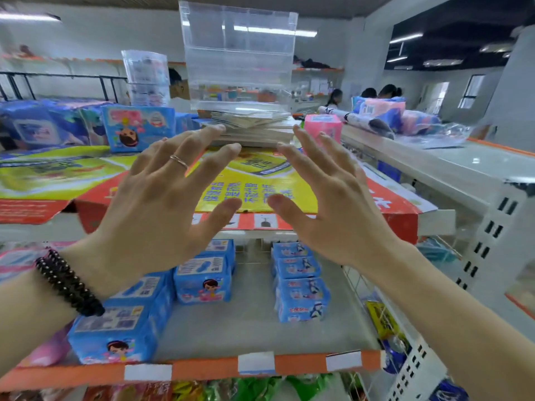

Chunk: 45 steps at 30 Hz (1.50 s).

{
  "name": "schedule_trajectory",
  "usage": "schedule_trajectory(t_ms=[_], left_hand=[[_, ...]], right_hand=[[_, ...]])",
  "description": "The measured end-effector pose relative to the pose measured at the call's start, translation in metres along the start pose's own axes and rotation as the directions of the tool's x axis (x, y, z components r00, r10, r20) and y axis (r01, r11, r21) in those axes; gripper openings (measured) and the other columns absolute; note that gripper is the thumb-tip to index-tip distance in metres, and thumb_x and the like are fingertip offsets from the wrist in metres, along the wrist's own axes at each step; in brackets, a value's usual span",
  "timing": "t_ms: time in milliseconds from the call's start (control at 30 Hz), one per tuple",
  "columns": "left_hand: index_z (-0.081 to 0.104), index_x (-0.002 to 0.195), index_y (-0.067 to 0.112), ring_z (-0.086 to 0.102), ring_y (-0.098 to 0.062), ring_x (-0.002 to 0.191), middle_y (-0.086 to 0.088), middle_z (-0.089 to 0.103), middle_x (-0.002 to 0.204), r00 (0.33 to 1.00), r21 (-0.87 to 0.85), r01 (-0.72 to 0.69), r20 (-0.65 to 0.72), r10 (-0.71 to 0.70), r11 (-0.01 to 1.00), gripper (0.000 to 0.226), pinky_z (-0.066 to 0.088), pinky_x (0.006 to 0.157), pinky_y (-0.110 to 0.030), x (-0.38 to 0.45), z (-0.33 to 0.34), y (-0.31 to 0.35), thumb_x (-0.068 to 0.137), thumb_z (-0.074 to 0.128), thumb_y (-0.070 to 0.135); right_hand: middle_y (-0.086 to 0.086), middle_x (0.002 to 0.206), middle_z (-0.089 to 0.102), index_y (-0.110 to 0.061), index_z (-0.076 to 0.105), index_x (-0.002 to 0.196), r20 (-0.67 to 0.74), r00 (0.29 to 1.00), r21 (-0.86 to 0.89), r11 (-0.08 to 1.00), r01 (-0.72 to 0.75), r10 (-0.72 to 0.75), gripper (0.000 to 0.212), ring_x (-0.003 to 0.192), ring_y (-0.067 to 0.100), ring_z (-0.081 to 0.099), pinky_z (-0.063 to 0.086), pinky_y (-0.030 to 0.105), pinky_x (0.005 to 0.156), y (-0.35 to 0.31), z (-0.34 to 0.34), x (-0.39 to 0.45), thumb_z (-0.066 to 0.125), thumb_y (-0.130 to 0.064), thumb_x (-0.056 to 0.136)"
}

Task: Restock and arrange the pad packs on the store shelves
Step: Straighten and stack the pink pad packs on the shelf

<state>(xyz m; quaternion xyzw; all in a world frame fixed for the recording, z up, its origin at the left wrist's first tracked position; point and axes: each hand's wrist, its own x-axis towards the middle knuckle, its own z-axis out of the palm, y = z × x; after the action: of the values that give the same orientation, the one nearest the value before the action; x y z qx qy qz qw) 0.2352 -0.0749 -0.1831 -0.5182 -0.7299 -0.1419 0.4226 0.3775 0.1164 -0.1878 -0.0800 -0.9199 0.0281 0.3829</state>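
up front, both hands hover apart with fingers spread, left hand [162, 198] and right hand [333, 204] holding nothing. below them, glossy blue pad packs [202, 280], soft and pillowy, sit in rows on the smooth grey shelf [254, 328].

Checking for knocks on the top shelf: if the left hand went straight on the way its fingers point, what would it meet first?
Probably the stack of flat clear sheets under the clear acrylic box; the left hand has fingertips pointing at its edge. Depth is unclear.
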Motion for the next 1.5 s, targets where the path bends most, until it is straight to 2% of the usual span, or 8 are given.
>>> schedule_trajectory(t_ms=[400, 500, 600, 700, 767, 967, 1267, 1500], left_hand=[[0.041, 0.151, 0.027, 0.045, -0.029, 0.136, 0.0, 0.04, 0.157, 0.991, -0.063, 0.074, 0.114, -0.067, 0.995, 0.065, 0.036, 0.109, -0.05, 0.018, 0.011, -0.008, 0.095, 0.037, 0.06], [0.035, 0.153, 0.032, 0.045, -0.019, 0.135, 0.004, 0.044, 0.154, 0.984, -0.102, 0.107, 0.15, -0.091, 0.989, 0.068, 0.031, 0.113, -0.036, 0.024, 0.011, -0.016, 0.093, 0.036, 0.062], [0.04, 0.152, 0.023, 0.039, -0.011, 0.129, 0.001, 0.047, 0.15, 0.981, -0.24, 0.137, 0.165, -0.099, 0.961, 0.067, 0.009, 0.108, -0.002, 0.032, 0.008, -0.028, 0.093, 0.043, 0.055], [0.026, 0.154, 0.039, 0.043, -0.02, 0.134, 0.006, 0.042, 0.154, 0.97, -0.017, 0.05, 0.239, -0.045, 0.999, 0.068, 0.034, 0.112, -0.037, 0.042, 0.004, -0.051, 0.092, 0.03, 0.066], [0.021, 0.154, 0.041, 0.045, -0.026, 0.134, 0.004, 0.041, 0.154, 0.951, 0.034, 0.045, 0.306, -0.053, 0.998, 0.068, 0.041, 0.104, -0.047, 0.049, -0.001, -0.06, 0.092, 0.025, 0.069], [0.009, 0.156, 0.04, 0.015, -0.021, 0.152, 0.005, 0.006, 0.167, 0.917, 0.068, -0.041, 0.398, 0.011, 0.997, 0.084, 0.025, 0.118, -0.045, 0.072, -0.011, -0.065, 0.081, 0.003, 0.078], [0.013, 0.157, 0.034, 0.016, -0.022, 0.151, 0.002, 0.007, 0.168, 0.927, 0.133, -0.074, 0.375, 0.019, 0.988, 0.074, 0.025, 0.115, -0.043, 0.086, -0.002, -0.079, 0.092, 0.02, 0.069], [0.019, 0.154, 0.033, 0.031, -0.027, 0.146, 0.001, 0.02, 0.164, 0.949, 0.129, -0.04, 0.316, -0.002, 0.991, 0.068, 0.038, 0.105, -0.048, 0.09, 0.006, -0.107, 0.096, 0.025, 0.067]], right_hand=[[-0.008, 0.166, 0.018, -0.034, 0.033, 0.153, 0.059, 0.998, -0.007, 1.0, -0.019, 0.02, 0.072, 0.153, 0.025, 0.011, 0.016, 0.056, 0.12, 0.007, -0.004, 0.015, 0.039, -0.067, 0.089], [-0.008, 0.166, 0.018, -0.034, 0.032, 0.153, 0.054, 0.998, -0.022, 1.0, -0.021, 0.022, 0.072, 0.153, 0.025, 0.012, 0.015, 0.056, 0.12, 0.002, -0.007, 0.023, 0.04, -0.067, 0.089], [-0.005, 0.165, 0.02, -0.033, 0.033, 0.152, 0.027, 0.999, -0.055, 0.998, -0.032, 0.034, 0.072, 0.153, 0.028, 0.014, 0.018, 0.058, 0.119, -0.003, -0.005, 0.032, 0.039, -0.068, 0.089], [-0.004, 0.165, 0.02, -0.034, 0.031, 0.153, 0.03, 0.998, -0.09, 0.994, -0.06, 0.063, 0.075, 0.152, 0.029, 0.014, 0.018, 0.06, 0.118, -0.007, -0.003, 0.046, 0.036, -0.07, 0.087], [-0.003, 0.165, 0.021, -0.033, 0.031, 0.153, 0.02, 0.998, -0.121, 0.991, -0.056, 0.059, 0.078, 0.151, 0.029, 0.017, 0.02, 0.061, 0.117, -0.007, -0.001, 0.056, 0.032, -0.073, 0.086], [-0.003, 0.164, 0.024, -0.032, 0.033, 0.152, -0.018, 0.989, -0.161, 0.976, -0.149, 0.148, 0.077, 0.15, 0.03, 0.021, 0.024, 0.061, 0.115, 0.008, 0.0, 0.094, 0.04, -0.066, 0.082], [0.001, 0.161, 0.031, -0.03, 0.037, 0.149, -0.016, 0.967, -0.197, 0.947, -0.253, 0.255, 0.066, 0.144, 0.034, 0.028, 0.029, 0.062, 0.112, 0.056, -0.001, 0.139, 0.054, -0.057, 0.091], [0.006, 0.159, 0.033, -0.025, 0.035, 0.15, 0.028, 0.927, -0.283, 0.893, -0.351, 0.373, 0.068, 0.139, 0.04, 0.033, 0.035, 0.063, 0.107, 0.093, 0.009, 0.162, 0.053, -0.057, 0.093]])
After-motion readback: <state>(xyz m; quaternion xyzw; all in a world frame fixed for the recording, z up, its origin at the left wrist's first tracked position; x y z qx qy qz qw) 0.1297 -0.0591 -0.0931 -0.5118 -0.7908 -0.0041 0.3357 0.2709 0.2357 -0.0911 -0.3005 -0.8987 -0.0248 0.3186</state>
